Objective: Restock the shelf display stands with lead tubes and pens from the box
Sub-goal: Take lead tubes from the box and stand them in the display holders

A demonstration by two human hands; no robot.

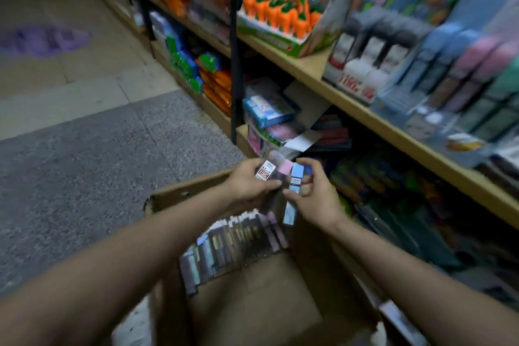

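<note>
Over the open cardboard box [252, 303], our left hand [250, 181] pinches flat plastic lead tubes [266, 171]; our right hand [311, 194] curls round a pale blue one [296, 177]. More fill the box. Wooden shelf [373, 118] at two o'clock; speckled floor [98, 166] at ten.

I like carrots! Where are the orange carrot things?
In the head view, the carrot display sits on the wooden shelf, upper middle, left of the black-capped white tubes and well above the cardboard box.
</note>
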